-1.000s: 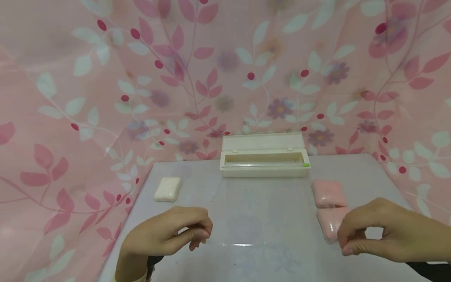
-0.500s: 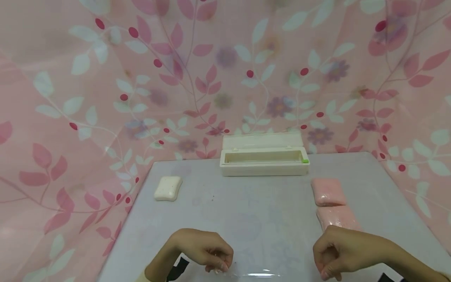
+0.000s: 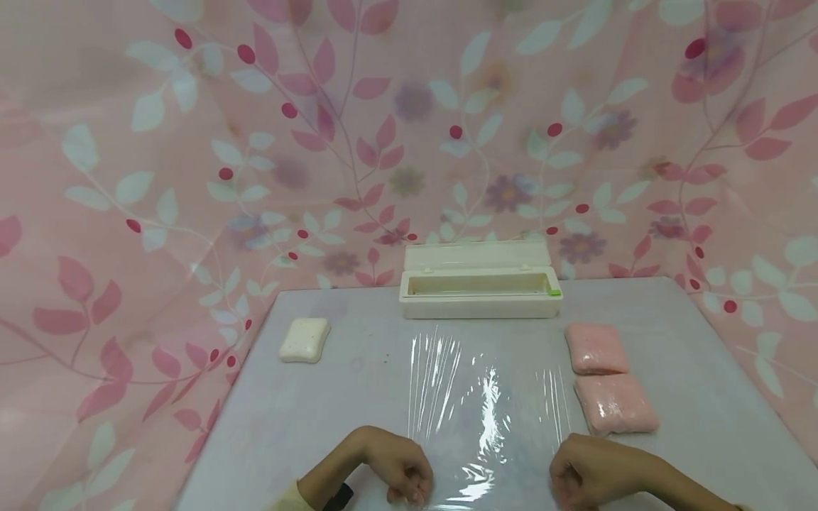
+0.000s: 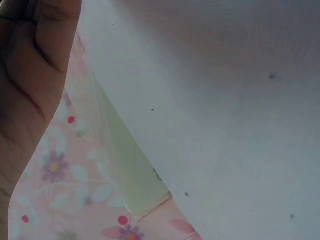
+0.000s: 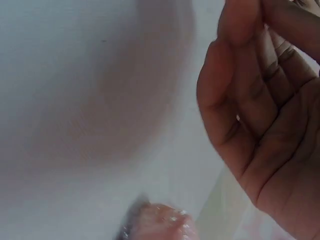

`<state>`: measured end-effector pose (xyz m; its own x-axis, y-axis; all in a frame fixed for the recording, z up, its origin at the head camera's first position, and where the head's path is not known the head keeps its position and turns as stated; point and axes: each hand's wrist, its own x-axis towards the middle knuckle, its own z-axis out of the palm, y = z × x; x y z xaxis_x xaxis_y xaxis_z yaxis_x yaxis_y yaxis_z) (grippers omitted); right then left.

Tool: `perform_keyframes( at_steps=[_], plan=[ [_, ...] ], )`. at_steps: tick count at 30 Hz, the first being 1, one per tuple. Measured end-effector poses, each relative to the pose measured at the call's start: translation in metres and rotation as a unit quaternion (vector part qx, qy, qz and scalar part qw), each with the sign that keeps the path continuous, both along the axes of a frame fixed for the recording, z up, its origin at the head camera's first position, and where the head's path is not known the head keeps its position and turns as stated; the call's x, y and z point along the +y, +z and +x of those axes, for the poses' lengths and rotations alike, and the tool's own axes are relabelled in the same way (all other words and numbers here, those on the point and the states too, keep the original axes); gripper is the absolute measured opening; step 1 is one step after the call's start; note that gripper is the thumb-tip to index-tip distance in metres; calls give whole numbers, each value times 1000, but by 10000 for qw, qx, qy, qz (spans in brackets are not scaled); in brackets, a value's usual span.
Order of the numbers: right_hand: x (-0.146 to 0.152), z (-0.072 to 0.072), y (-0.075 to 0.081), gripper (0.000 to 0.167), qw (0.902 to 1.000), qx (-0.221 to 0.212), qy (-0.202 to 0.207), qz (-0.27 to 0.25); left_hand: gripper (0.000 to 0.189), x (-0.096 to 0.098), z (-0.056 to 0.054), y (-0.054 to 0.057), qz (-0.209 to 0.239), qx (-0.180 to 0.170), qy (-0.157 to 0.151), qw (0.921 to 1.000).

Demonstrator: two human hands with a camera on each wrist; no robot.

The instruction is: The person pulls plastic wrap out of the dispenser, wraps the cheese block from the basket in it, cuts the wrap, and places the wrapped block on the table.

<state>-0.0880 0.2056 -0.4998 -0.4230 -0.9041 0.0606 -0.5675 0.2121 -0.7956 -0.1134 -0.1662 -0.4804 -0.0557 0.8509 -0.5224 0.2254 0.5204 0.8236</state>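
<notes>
A sheet of clear cling film (image 3: 488, 419) lies stretched between the two hands, creased and shining. My left hand (image 3: 397, 465) pinches its near left corner with curled fingers. At the near right corner my right hand (image 3: 594, 472) pinches it too, its fingertips partly cut off by the frame's lower edge. In the left wrist view part of the left hand (image 4: 37, 75) shows, fingertips out of frame. The right wrist view has the right hand's curled fingers (image 5: 240, 95) and palm. Beyond the film stands a white cling film box (image 3: 479, 308), lid raised, with a green tab.
Two pink pillow-shaped bars (image 3: 597, 349), like soap, lie at the right in shiny clear wrap. A similar white bar (image 3: 305, 341) lies at the left. Everything rests on a pale table (image 3: 358, 397), with a pink floral curtain (image 3: 409, 128) behind and at the sides.
Both hands have come nearer the person and closer together. The film between them now shows as a wide sheet, where only a thin shiny edge showed before.
</notes>
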Motion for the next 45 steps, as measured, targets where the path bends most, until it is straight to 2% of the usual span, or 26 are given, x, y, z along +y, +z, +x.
perform_keyframes(
  at_steps=[2, 5, 10, 12, 15, 18, 21, 23, 26, 28, 30, 31, 32, 33, 34, 35, 37, 39, 40, 42, 44, 45],
  plan=[
    [-3, 0, -7, 20, 9997, 185, -126, 106, 8, 2, 1, -5, -168, 184, -1, 9997],
    [-6, 0, -16, 22, 9990, 76, -295, 324, 7, 5, 2, -10, -387, 540, -46, 9978],
    [-9, -1, -24, 24, 9938, -686, -516, 703, 6, 11, 4, -10, -724, 915, -15, 9932],
    [-9, -2, -26, 24, 9900, -1044, -573, 755, 9, 14, 8, -8, -833, 1218, 56, 9890],
    [-10, -3, -26, 23, 9860, -1356, -598, 766, 15, 17, 18, -4, -973, 2031, 123, 9742],
    [-10, -3, -25, 23, 9868, -1288, -611, 765, 16, 21, 29, 2, -1166, 2983, 161, 9472],
    [-11, -2, -23, 24, 9883, -1118, -641, 819, 12, 24, 35, 9, -1433, 3442, 280, 9275],
    [-11, -2, -23, 24, 9877, -1100, -682, 878, 7, 22, 37, 14, -1483, 3448, 278, 9265],
    [-13, -2, -22, 25, 9875, -1050, -691, 954, 3, 14, 32, 24, -1147, 3188, 149, 9407],
    [-14, -2, -21, 25, 9881, -1016, -665, 943, 7, 4, 24, 33, -791, 3118, 166, 9467],
    [-15, -2, -20, 25, 9897, -888, -631, 933, 11, -11, 10, 43, -547, 3138, 477, 9467],
    [-15, -1, -20, 26, 9903, -830, -623, 926, 12, -19, 2, 48, -549, 3197, 813, 9424],
    [-15, -1, -20, 26, 9908, -774, -622, 925, 13, -29, -7, 52, -589, 3329, 1180, 9337],
    [-15, -1, -20, 26, 9914, -695, -619, 917, 15, -39, -16, 55, -647, 3536, 1567, 9199],
    [-15, -1, -20, 27, 9919, -631, -622, 915, 17, -50, -26, 58, -745, 3750, 2016, 9018],
    [-15, -1, -20, 27, 9919, -590, -633, 930, 22, -61, -36, 60, -865, 3963, 2444, 8808],
    [-15, -1, -21, 27, 9922, -508, -647, 932, 36, -83, -53, 62, -1155, 4412, 3177, 8313],
    [-14, -1, -22, 26, 9927, -426, -649, 922, 52, -104, -70, 60, -1404, 4817, 3622, 7856],
    [-14, -1, -23, 26, 9928, -385, -657, 921, 59, -115, -77, 59, -1503, 4942, 3776, 7685],
    [-14, 0, -25, 26, 9929, -342, -673, 918, 72, -134, -89, 54, -1653, 5072, 3971, 7468],
    [-14, 0, -25, 26, 9926, -334, -701, 930, 79, -152, -99, 48, -1746, 5047, 4151, 7365],
    [-14, 0, -25, 26, 9923, -361, -721, 941, 82, -159, -102, 45, -1773, 5003, 4229, 7345]
  ],
)
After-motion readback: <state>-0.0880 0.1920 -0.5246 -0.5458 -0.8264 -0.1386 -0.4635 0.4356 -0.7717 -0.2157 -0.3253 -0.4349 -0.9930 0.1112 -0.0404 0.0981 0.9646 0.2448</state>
